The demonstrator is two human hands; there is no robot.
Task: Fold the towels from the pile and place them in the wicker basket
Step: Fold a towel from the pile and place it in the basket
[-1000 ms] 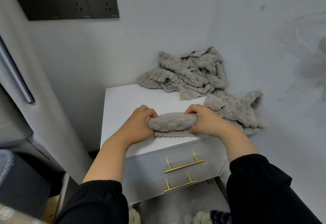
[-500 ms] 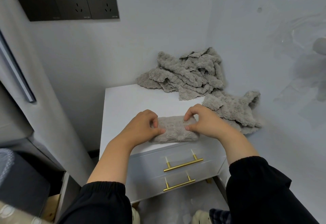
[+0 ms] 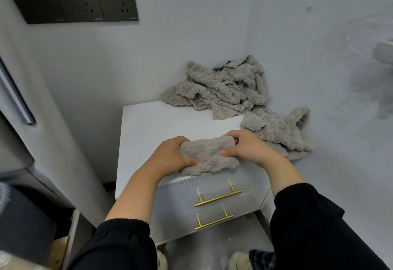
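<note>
Both hands meet at the front edge of the white cabinet, just above its brass drawer handles. The left hand curls its fingers over the left end of the folded towel, thumb pressed on its near face, and the right hand pinches the right end between thumb and curled fingers. A second ago this towel was a tight roll between the palms with a scalloped edge trailing beneath. Half a second ago it was pressed flatter on the top. Now it is a shorter, thicker bundle with the loose edge tucked away, which suggests this piece is about folded and carrying it to the wicker basket comes next. No basket shows in this view. Just beyond the right hand lies one loose towel, and behind it, in the corner, the crumpled pile. Both lie as before, so plenty remains to fold.
</note>
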